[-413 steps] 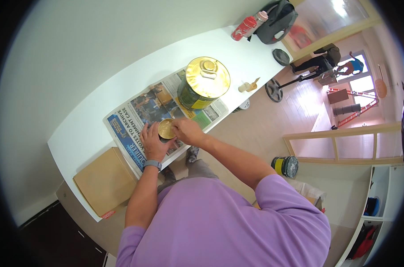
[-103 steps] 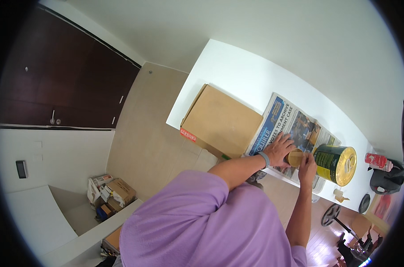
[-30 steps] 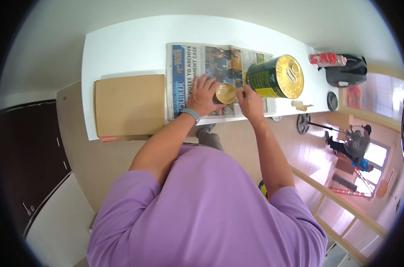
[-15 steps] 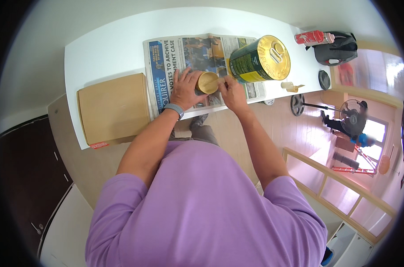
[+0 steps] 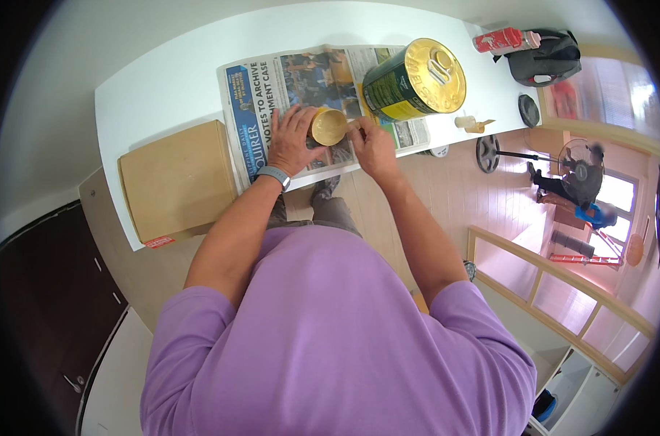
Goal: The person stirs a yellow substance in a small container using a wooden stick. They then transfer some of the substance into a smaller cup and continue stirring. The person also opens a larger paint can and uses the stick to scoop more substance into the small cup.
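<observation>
A small round gold-coloured tin (image 5: 329, 128) is tipped toward me over the newspaper (image 5: 317, 80) on the white table. My left hand (image 5: 293, 142) is wrapped around its left side, thumb toward the near edge. My right hand (image 5: 374, 147) is closed in a pinch just right of the tin's rim; what its fingertips hold is too small to name. Behind my right hand, a large green and yellow metal can (image 5: 391, 94) with a gold lid leans at the newspaper's right part.
A closed cardboard box (image 5: 173, 182) lies at the table's left. To the right are a small pale container (image 5: 464, 122), a wooden-coloured scrap (image 5: 479, 126), a red bottle (image 5: 498, 40) and a dark backpack (image 5: 544, 59). Beyond the table stand a fan (image 5: 578, 167) and a person (image 5: 584, 182).
My right hand has drawn slightly back from the tin's opening to beside its rim. The view has shifted a little, and the person by the fan has moved.
</observation>
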Tool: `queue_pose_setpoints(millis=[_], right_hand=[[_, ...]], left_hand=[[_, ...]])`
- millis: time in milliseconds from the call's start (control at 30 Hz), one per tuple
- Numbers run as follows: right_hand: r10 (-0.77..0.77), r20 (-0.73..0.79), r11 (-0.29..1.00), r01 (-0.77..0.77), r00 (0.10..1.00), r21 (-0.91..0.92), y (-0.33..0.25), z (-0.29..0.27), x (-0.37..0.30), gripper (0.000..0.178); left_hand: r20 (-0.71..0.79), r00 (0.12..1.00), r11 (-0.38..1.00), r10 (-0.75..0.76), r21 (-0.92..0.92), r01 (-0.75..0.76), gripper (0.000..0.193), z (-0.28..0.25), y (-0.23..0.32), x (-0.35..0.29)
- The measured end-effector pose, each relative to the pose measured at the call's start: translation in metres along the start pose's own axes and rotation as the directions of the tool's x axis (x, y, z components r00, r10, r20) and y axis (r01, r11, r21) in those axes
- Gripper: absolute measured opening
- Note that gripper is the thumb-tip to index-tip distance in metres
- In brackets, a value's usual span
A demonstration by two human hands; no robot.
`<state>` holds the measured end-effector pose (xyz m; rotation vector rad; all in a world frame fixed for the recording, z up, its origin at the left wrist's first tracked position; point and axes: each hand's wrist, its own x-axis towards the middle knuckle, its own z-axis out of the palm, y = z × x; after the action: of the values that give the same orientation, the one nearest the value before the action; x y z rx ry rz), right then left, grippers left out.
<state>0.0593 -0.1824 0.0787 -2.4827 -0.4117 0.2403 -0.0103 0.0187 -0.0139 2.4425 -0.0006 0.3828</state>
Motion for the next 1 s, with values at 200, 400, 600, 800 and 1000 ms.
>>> queue_pose_setpoints(millis=[200, 400, 600, 800, 1000], right_hand=[[0.186, -0.047, 0.953, -0.168, 0.981, 0.252, -0.010, 0.024, 0.006, 0.027], [-0.135, -0.209, 0.989, 0.143, 0.969, 0.025, -0.018, -0.004, 0.016, 0.025], [0.042, -0.061, 0.999, -0.044, 0.997, -0.028, -0.003, -0.005, 0.003, 0.026], [0.221, -0.006, 0.953, -0.214, 0.975, 0.213, 0.004, 0.027, -0.003, 0.032], [0.233, -0.079, 0.936, -0.202, 0.969, 0.287, -0.017, 0.024, 0.008, 0.033]], left_hand=[[-0.014, 1.000, 1.000, 0.002, -0.010, -0.002, 0.096, 0.001, 0.000, 0.001], [-0.001, 1.000, 1.000, -0.011, 0.009, 0.011, 0.094, -0.002, 0.001, 0.002], [0.001, 1.000, 1.000, -0.015, 0.002, 0.015, 0.093, -0.003, 0.004, 0.002], [0.013, 1.000, 1.000, -0.018, -0.001, 0.018, 0.094, -0.003, 0.004, 0.003], [0.007, 1.000, 1.000, -0.021, -0.009, 0.021, 0.095, 0.001, 0.001, 0.002]])
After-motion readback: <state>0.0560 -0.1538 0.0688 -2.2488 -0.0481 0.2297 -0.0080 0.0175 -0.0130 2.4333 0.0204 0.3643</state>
